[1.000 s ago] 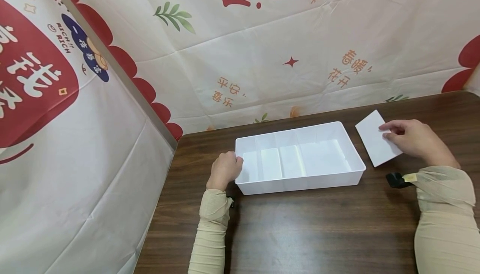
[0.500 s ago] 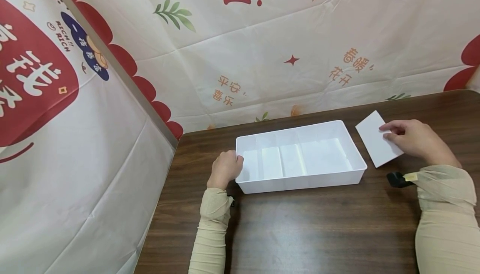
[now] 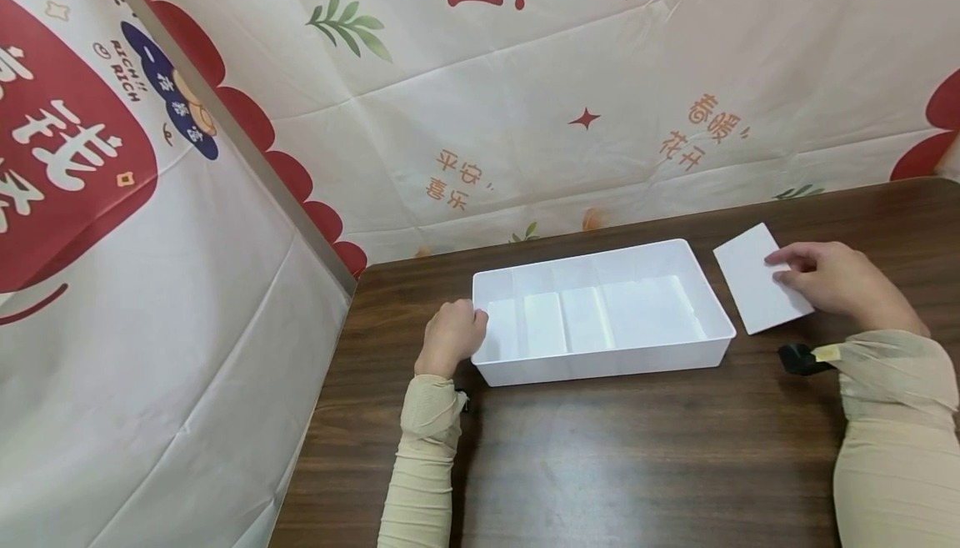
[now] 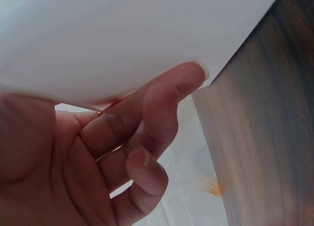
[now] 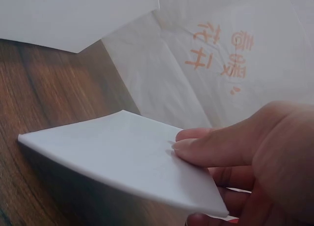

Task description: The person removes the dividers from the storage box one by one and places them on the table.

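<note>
A long white tray (image 3: 603, 364) with low dividers inside lies on the brown table. My left hand (image 3: 452, 335) grips its left end, thumb over the rim; in the left wrist view the curled fingers of the hand (image 4: 122, 147) lie against the outer wall of the tray (image 4: 122, 44). Right of the tray, my right hand (image 3: 843, 281) pinches a flat white rectangular panel (image 3: 757, 285) by its right edge. In the right wrist view the thumb of the hand (image 5: 274, 157) lies on top of the panel (image 5: 113, 152), other fingers below, and the panel is tilted above the table.
Behind the brown table (image 3: 630, 448) hangs a white cloth (image 3: 525, 98) with red, green and orange prints. Another printed cloth (image 3: 217, 339) hangs along the left side. A black strap piece (image 3: 802, 359) sticks out from the right sleeve.
My right hand has shifted slightly to the right with the panel. The left hand keeps its grip on the tray, which stays about where it was.
</note>
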The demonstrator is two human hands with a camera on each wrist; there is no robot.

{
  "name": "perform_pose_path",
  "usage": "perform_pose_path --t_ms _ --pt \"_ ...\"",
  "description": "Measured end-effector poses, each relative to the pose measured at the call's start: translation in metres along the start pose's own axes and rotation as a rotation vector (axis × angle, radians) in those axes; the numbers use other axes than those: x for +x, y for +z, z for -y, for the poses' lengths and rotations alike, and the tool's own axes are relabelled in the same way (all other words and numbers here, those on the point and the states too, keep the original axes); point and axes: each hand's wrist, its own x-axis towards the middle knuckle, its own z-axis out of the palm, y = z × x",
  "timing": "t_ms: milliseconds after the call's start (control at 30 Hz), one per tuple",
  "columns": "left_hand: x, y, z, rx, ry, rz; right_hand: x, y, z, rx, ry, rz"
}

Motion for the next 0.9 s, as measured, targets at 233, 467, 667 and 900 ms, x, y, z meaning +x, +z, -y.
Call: perform_pose_path --t_ms 233,467,667,900 --pt "0.0007 0.0003 0.0000 0.002 0.000 0.003 -0.0023 -0.0019 -0.0018 -0.008 0.006 0.008" --pt "-0.0001 -0.0005 -0.0006 -0.007 -0.002 0.009 -0.0009 -0.0006 -0.0065 -0.023 0.014 0.034" --pt "0.0000 -0.0012 -0.0004 -0.002 0.004 0.000 0.0012 0.0004 -0.0073 -0.048 -0.006 0.012" --pt "0.0001 -0.0008 -0.0003 -0.003 0.011 -0.007 0.0004 0.0034 -0.0070 -0.036 0.036 0.012"
